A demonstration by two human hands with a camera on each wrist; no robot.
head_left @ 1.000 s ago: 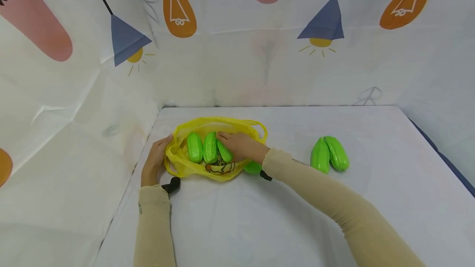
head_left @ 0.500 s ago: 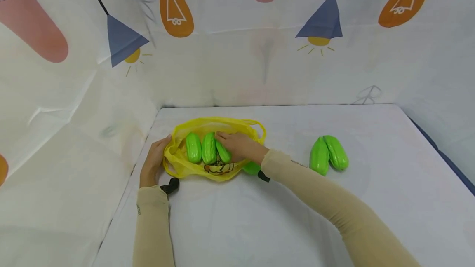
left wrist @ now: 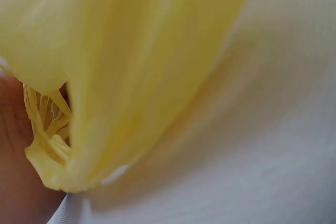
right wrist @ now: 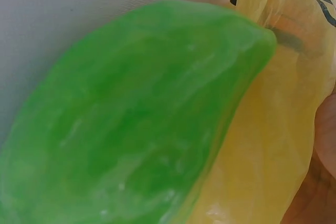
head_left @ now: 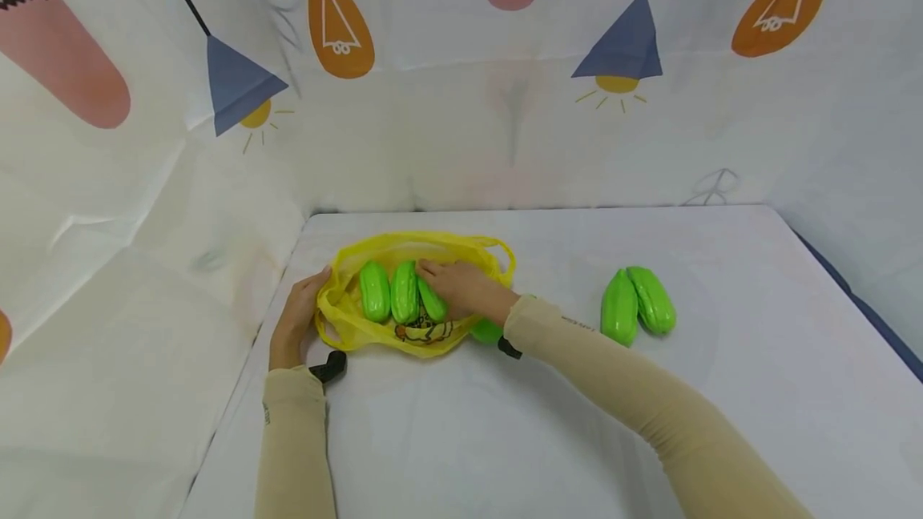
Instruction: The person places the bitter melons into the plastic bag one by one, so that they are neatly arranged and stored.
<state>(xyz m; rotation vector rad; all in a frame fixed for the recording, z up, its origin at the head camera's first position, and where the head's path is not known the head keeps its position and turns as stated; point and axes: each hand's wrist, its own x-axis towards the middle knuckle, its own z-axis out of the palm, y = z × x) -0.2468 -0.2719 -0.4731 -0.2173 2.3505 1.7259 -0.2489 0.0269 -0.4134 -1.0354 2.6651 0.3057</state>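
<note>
A yellow plastic bag (head_left: 346, 323) lies open on the white table, with three green gourds in it side by side (head_left: 375, 291). My left hand (head_left: 306, 303) grips the bag's left rim; in the left wrist view the bunched yellow bag (left wrist: 50, 145) presses against my palm. My right hand (head_left: 457, 287) reaches into the bag and lies over the rightmost gourd (head_left: 433, 301), fingers wrapped on it. Another green gourd (head_left: 486, 331) lies just outside the bag under my right wrist and fills the right wrist view (right wrist: 131, 124), against the yellow bag (right wrist: 262, 145).
Two more green gourds (head_left: 638, 309) lie together on the table to the right. A printed cloth backdrop (head_left: 505, 118) walls the table at the back and left. The table's right edge (head_left: 865, 311) drops off.
Both hands and the bag stay almost where they were; only the view shifts slightly.
</note>
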